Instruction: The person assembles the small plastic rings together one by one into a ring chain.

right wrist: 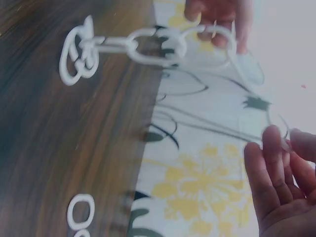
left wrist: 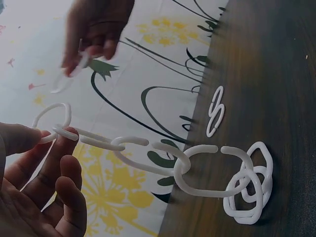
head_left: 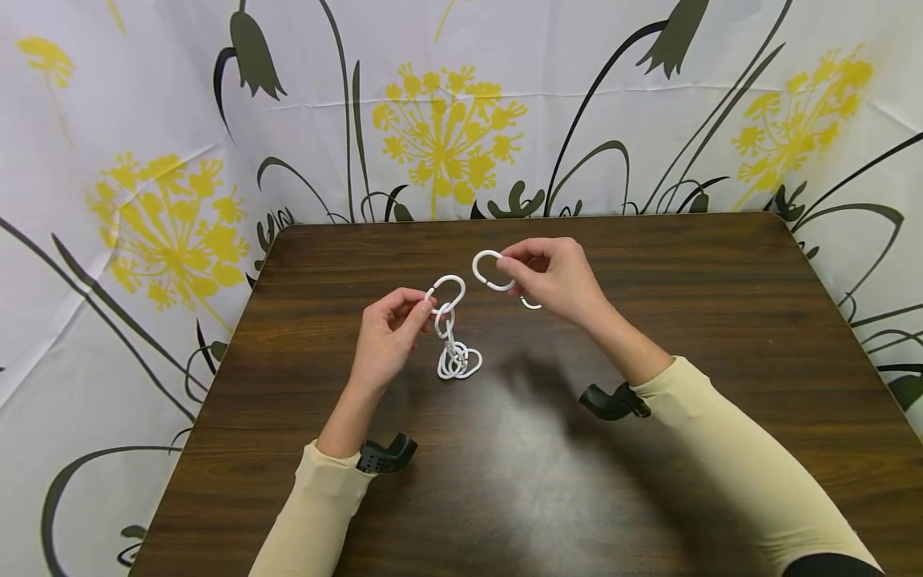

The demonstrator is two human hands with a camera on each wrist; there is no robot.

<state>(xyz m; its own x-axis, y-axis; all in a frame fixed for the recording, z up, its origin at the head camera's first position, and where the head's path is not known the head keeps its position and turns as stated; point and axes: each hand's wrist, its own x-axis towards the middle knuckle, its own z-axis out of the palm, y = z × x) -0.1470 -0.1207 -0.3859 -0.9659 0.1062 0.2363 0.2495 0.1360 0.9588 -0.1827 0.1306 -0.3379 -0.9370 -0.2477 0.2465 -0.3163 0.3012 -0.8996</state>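
Observation:
A chain of white plastic C-shaped links hangs from my left hand (head_left: 384, 338), which pinches the top link (head_left: 463, 293) between thumb and fingers. The chain's lower links (head_left: 456, 370) lie bunched on the table. To the right and slightly higher, my right hand (head_left: 554, 280) pinches a single white link (head_left: 475, 267) by its edge. That link is apart from the chain, its gap facing down and left. In the left wrist view, two more white links (left wrist: 215, 117) lie together on the table; the right hand mostly hides them in the head view.
The dark wood-grain table (head_left: 505, 513) runs back to a white fabric backdrop (head_left: 577, 48) printed with yellow and dark green flowers. A black wrist camera sits on each wrist, the left one (head_left: 388, 454) close above the tabletop.

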